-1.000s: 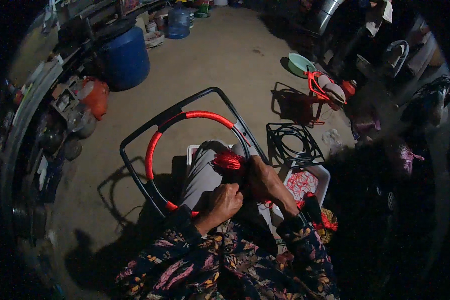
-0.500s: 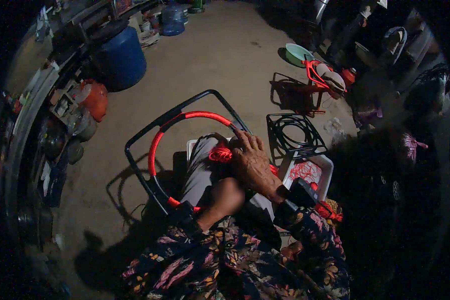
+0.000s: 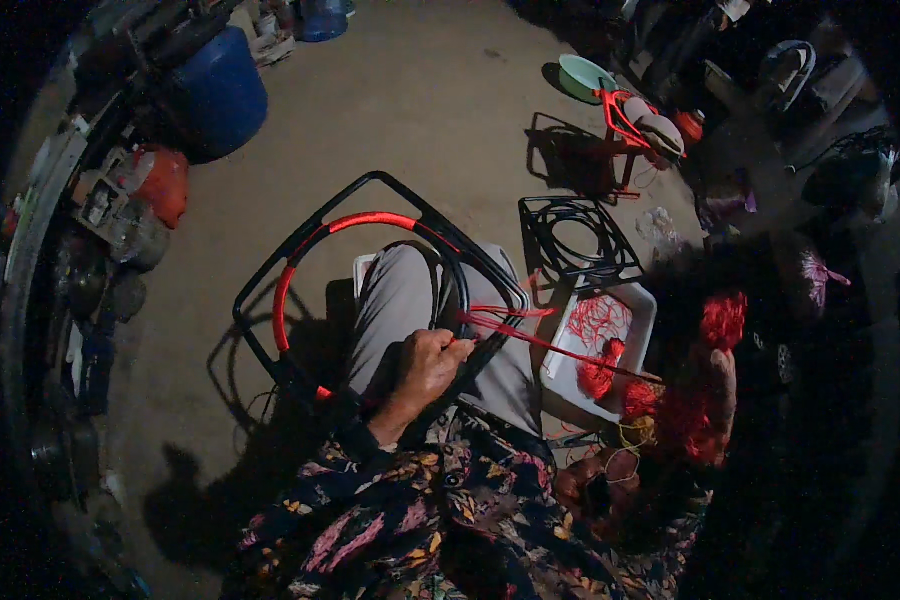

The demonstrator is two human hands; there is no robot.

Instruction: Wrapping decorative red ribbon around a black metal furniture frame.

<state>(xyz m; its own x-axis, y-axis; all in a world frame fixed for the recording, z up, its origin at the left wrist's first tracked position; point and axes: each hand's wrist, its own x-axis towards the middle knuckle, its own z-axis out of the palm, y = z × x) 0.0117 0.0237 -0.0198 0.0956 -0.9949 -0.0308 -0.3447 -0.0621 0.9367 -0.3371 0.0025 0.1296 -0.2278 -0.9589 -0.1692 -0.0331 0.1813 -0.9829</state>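
A black metal frame (image 3: 255, 287) with an inner ring lies tilted across my grey-trousered knees. Red cord wraps (image 3: 373, 219) cover parts of that ring. My left hand (image 3: 428, 372) is closed at the ring's near right part, its fingertips mostly hidden. From there, loose red strands (image 3: 570, 350) stretch rightward over the frame's side. Out to the right, my right hand (image 3: 720, 375) is closed around a bundle of red cord (image 3: 724, 318); it is dim and smeared. Below the strands, a white tray (image 3: 562, 380) holds a tangle and small hanks of red cord.
Beyond the tray more black ringed frames (image 3: 582, 242) lie on the floor. A red-framed stool (image 3: 620, 125) and a pale green basin (image 3: 587, 75) stand farther right. On the left are a blue barrel (image 3: 222, 95) and an orange-red bag (image 3: 160, 183).
My right hand has swung from the ring out to the right, taking the red bundle and drawing strands out. The frame sits turned, and my left hand remains at it.
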